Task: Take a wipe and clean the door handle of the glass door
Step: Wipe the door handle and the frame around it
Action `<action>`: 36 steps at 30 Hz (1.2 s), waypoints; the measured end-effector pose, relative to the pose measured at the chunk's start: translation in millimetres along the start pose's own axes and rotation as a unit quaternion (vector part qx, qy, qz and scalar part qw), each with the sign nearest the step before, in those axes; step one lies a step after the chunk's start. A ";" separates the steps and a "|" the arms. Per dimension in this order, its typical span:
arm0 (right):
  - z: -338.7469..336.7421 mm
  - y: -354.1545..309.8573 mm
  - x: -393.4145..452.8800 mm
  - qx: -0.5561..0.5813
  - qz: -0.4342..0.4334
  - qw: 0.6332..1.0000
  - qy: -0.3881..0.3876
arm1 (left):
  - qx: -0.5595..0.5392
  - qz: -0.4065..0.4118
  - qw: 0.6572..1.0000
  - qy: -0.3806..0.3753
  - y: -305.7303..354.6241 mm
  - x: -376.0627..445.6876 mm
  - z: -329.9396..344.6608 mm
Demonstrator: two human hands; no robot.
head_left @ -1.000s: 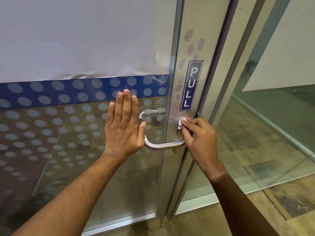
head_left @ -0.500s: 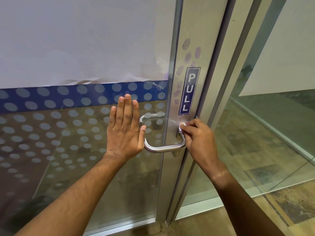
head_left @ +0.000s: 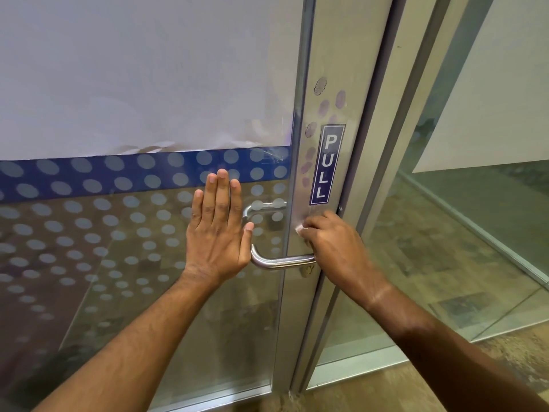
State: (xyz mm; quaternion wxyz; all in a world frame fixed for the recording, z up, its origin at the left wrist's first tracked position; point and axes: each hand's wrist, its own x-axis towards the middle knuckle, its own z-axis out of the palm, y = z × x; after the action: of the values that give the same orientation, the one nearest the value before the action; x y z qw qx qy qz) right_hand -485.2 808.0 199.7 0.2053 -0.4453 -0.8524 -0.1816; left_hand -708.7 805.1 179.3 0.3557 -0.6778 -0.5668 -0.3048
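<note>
Right hand (head_left: pixel 335 248) pinched shut on small white wipe (head_left: pixel 300 230), pressed at door handle (head_left: pixel 282 261) mount on frame. Handle bar runs horizontally leftward from that grip toward left hand (head_left: pixel 218 233), flat and open on glass door (head_left: pixel 118 263). Right hand nearer.

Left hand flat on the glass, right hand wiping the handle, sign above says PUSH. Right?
Not quite: in the head view the sign reads PULL. The left hand is flat on the glass, and the right hand holds the wipe at the handle.
</note>
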 end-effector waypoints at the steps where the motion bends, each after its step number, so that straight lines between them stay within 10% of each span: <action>1: 4.7 1.7 -3.7 0.032 0.013 0.999 0.039 | -0.002 -0.002 1.000 0.000 0.5 0.3 -1.1; 7: 5.3 -3.8 -10.7 0.178 0.088 0.947 0.254 | -0.024 -0.016 1.000 0.006 6.3 -0.1 -15.4; 16: -27.3 -10.7 20.7 0.218 0.110 0.893 0.379 | -0.036 -0.013 0.998 0.040 14.2 43.0 -34.3; 36: -19.1 2.8 35.5 0.026 -0.033 0.957 0.286 | 0.004 -0.009 0.999 0.035 11.4 61.3 -23.7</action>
State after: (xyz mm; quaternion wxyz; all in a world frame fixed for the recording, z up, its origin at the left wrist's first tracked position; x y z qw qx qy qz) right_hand -497.7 824.4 234.4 0.4459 -0.3407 -0.7769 -0.2855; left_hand -687.2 818.1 241.1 0.3758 -0.6598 -0.5612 -0.3293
